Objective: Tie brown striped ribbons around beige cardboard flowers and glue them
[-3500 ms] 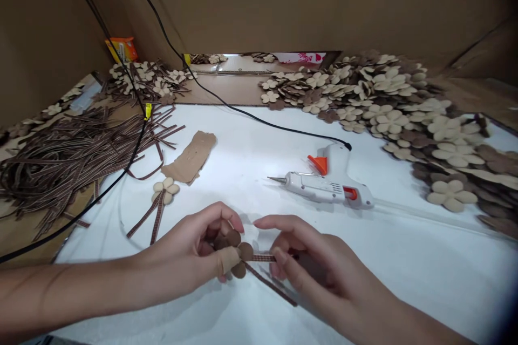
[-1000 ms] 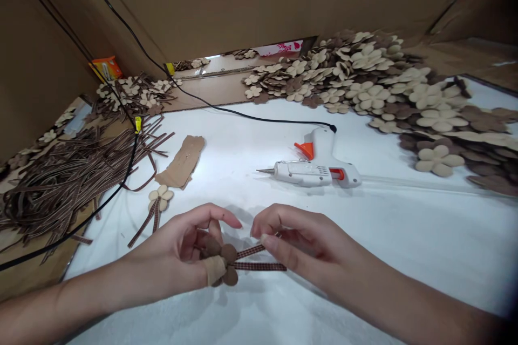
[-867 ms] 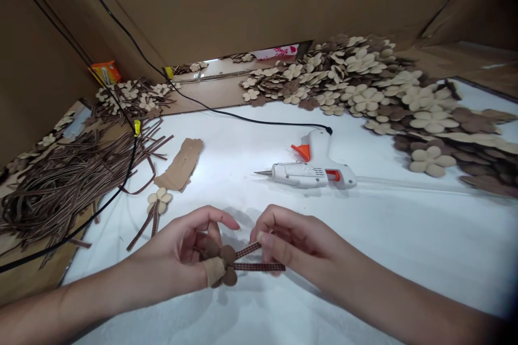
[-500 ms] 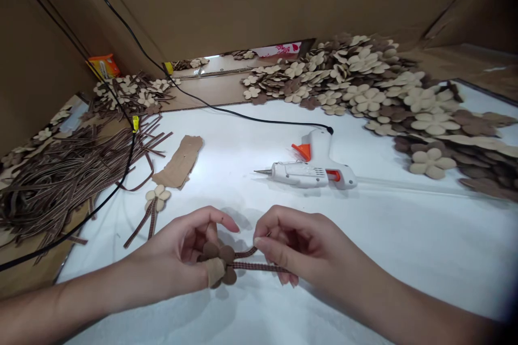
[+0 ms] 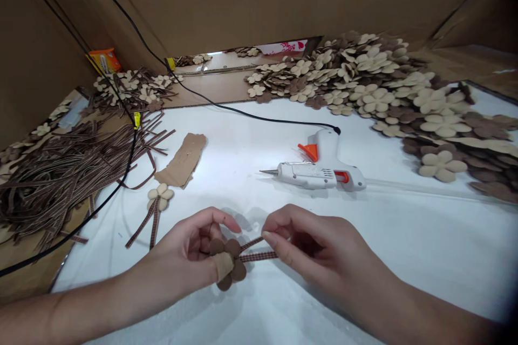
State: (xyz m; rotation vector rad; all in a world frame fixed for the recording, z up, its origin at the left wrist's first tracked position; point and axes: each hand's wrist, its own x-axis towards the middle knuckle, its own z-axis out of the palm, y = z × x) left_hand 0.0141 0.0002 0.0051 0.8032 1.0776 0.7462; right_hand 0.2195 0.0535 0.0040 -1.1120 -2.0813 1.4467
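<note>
Between thumb and fingers, my left hand (image 5: 198, 250) pinches a dark brown fabric flower (image 5: 239, 270); the thumb has a tan wrap on its tip and presses on the flower's middle. Two tails of brown checked ribbon (image 5: 259, 256) run from the flower to the right. My right hand (image 5: 307, 242) is closed, its thumb and forefinger pinching the upper tail near its end. The lower tail runs to the right hand's fingers, where its end is hidden. Left of my hands lies a cream flower (image 5: 161, 195) with two ribbon tails attached.
A white glue gun (image 5: 307, 175) lies beyond my right hand, its black cord (image 5: 251, 117) crossing the table. Flower pieces are heaped (image 5: 376, 96) at the back right. Cut ribbons (image 5: 76, 172) pile up at the left, near a torn cardboard piece (image 5: 182, 161). Cardboard walls (image 5: 251, 5) surround the table.
Both hands and the brown flower have shifted slightly right in view. The upper ribbon tail now runs straighter up to the right fingertips. The view has moved a little.
</note>
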